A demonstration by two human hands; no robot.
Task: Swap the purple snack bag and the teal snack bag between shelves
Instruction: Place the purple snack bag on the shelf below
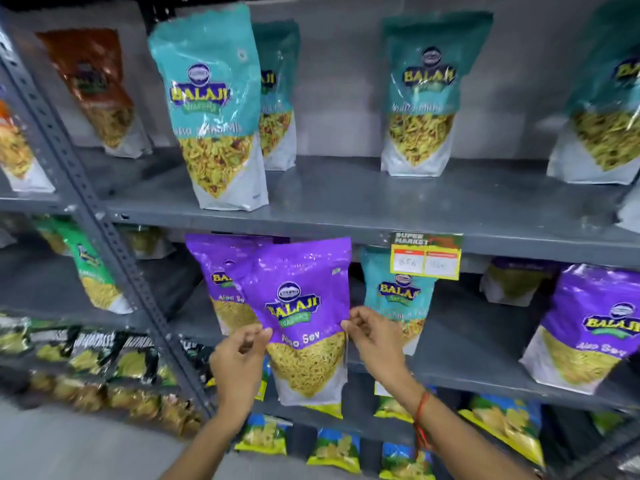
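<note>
While the purple snack bag (304, 317) hung upright in front of the lower shelf (485, 372), just off its front edge, the left hand (239, 358) pinched the bag's left side and the right hand (375, 337) pinched its right side. To lift it well, both pinches should stay level so the pouch does not tilt or brush the second purple bag (221, 282) behind it. The teal snack bag (214, 105) stood at the front edge of the upper shelf (381, 202). Both packs read "BALAJI"; the purple one read "Aloo Sev". A shelf tag (426, 254) read "SUPER MARKET"; its handwritten prices were illegible.
</note>
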